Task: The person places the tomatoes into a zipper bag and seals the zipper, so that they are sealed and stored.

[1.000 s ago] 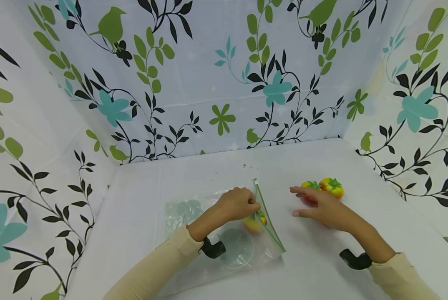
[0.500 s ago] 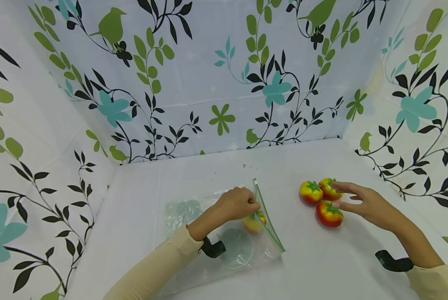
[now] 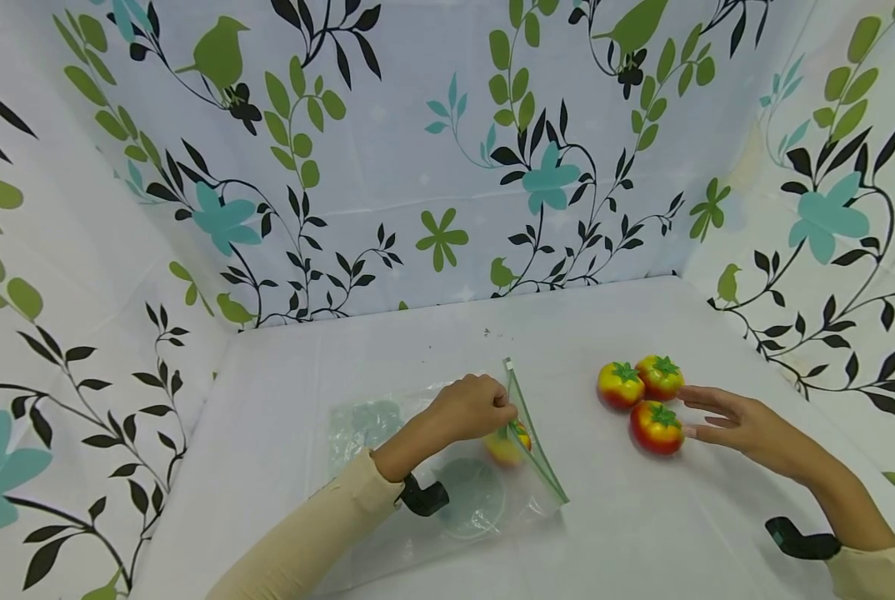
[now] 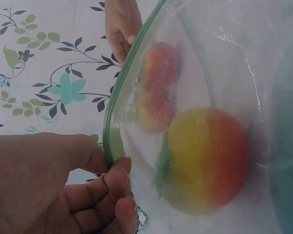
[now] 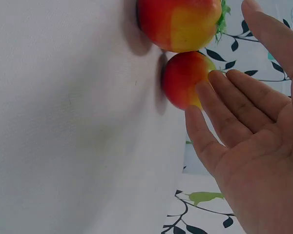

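My left hand [image 3: 472, 408] pinches the green zip edge of a clear zip-lock bag [image 3: 539, 457] lying on the table. Inside the bag, near its mouth, is one yellow-and-red persimmon-like fruit [image 4: 205, 161] with a green leafy top. On the right, three similar loose fruits sit clustered: a front one [image 3: 657, 427], a left one [image 3: 620, 385] and a back one [image 3: 661, 377]. My right hand [image 3: 762, 437] is just right of the front fruit, fingers loosely extended and holding nothing. In the right wrist view its palm [image 5: 263, 146] shows; contact with the fruits cannot be told.
A white-covered table [image 3: 612, 533] spreads beneath everything. Around it stands patterned cloth [image 3: 387, 167] with leaves and birds on the back and sides. Pale green round and square patches [image 3: 473, 497] show on the bag. Each wrist wears a black camera mount [image 3: 802, 539].
My right hand has moved right, from over the loose fruits to beside them, uncovering all three. My left hand has kept its grip on the bag's edge.
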{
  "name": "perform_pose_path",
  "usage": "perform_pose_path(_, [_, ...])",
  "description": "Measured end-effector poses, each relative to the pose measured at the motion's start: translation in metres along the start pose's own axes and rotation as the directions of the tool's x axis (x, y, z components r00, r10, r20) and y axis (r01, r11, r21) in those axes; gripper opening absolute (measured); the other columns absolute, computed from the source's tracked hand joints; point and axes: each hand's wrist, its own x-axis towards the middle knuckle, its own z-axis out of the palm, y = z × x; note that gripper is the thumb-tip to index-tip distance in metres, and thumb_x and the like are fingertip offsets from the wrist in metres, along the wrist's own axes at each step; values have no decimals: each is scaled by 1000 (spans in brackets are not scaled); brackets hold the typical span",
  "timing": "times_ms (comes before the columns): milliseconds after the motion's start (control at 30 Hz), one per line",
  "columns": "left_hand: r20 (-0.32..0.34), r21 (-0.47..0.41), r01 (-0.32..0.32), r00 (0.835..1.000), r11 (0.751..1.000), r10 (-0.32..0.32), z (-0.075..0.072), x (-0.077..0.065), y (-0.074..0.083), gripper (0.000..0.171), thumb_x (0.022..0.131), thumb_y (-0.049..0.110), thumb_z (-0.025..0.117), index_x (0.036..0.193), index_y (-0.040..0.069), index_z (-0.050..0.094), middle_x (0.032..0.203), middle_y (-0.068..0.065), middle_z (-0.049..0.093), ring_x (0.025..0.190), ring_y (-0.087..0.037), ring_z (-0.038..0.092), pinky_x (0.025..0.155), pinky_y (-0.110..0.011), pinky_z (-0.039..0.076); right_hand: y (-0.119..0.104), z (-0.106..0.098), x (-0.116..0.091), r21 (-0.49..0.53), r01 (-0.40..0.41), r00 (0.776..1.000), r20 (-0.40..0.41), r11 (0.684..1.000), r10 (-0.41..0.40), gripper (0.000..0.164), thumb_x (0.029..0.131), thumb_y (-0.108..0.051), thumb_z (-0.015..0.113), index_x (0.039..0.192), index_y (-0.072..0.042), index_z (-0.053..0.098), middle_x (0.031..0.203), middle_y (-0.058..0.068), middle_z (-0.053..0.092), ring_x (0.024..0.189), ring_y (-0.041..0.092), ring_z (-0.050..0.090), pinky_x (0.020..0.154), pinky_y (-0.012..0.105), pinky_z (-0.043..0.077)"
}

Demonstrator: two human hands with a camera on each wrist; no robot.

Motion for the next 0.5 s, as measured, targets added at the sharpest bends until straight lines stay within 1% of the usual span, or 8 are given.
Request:
perform_pose_path(100, [1, -1, 7, 1000, 1000, -7, 0, 0, 0, 49, 96, 16, 58, 55, 21, 32, 51, 10, 23, 50, -8, 16, 50, -26, 14, 4, 0, 0, 26, 2, 999, 41, 1000, -3, 64, 104, -29, 66, 157, 0, 43, 157, 29, 47, 141, 55, 45, 95, 28, 57])
perform_pose_path(133, [1, -1, 8, 1000, 1000, -8, 0, 0, 0, 49, 96, 16, 58, 55, 21, 32, 51, 10, 23, 49, -8, 16, 49, -26, 14, 5, 0, 0, 32, -3, 999, 51, 999, 1, 64, 104, -30, 65, 157, -1, 43, 157, 29, 46, 142, 55, 44, 96, 32, 58])
perform_pose_path(167, [2, -2, 10, 1000, 1000, -10, 0, 0, 0, 49, 96, 16, 58, 55, 21, 33, 51, 10, 23, 49, -8, 16, 49, -26, 14, 7, 0, 1, 34, -12, 998, 59, 999, 10, 65, 104, -31, 65, 157, -1, 43, 158, 29, 46, 142, 55, 44, 97, 33, 58])
perform_pose_path(233, [5, 1, 13, 1000, 1000, -13, 0, 0, 0, 50, 97, 17, 59, 55, 22, 33, 51, 11, 23, 49, -8, 17, 49, -26, 15, 10, -1, 1, 35, -17, 997, 72, 999, 15, 64, 105, -31, 64, 157, 0, 43, 158, 30, 46, 142, 57, 43, 98, 43, 58])
perform_pose_path(333, [10, 5, 12, 1000, 1000, -12, 0, 1, -1, 51, 99, 19, 60, 55, 22, 34, 50, 11, 25, 48, -8, 18, 48, -26, 16, 15, -1, 2, 35, -29, 996, 87, 999, 26, 63, 105, -31, 62, 157, -1, 43, 157, 31, 46, 142, 58, 43, 99, 51, 57])
perform_pose_path(367, [9, 6, 12, 1000, 1000, -12, 0, 1, -1, 51, 99, 19, 60, 55, 22, 34, 50, 11, 25, 48, -8, 19, 48, -26, 16, 17, -1, 2, 35, -31, 995, 93, 999, 28, 63, 105, -31, 62, 157, -1, 43, 157, 31, 46, 142, 58, 43, 99, 50, 57])
perform_pose_path(433, [8, 6, 10, 1000, 1000, -10, 0, 1, -1, 51, 99, 20, 60, 55, 22, 35, 51, 11, 26, 48, -8, 20, 48, -26, 16, 19, 1, 4, 33, -30, 995, 101, 999, 26, 62, 105, -31, 62, 157, -1, 44, 157, 31, 46, 142, 57, 44, 99, 44, 58])
perform_pose_path(500, [6, 5, 8, 1000, 1000, -8, 0, 1, -2, 51, 100, 20, 60, 55, 22, 35, 51, 10, 26, 48, -8, 20, 48, -26, 17, 21, 3, 5, 30, -22, 994, 103, 999, 19, 61, 105, -30, 63, 156, -1, 45, 157, 30, 47, 141, 56, 44, 97, 33, 58])
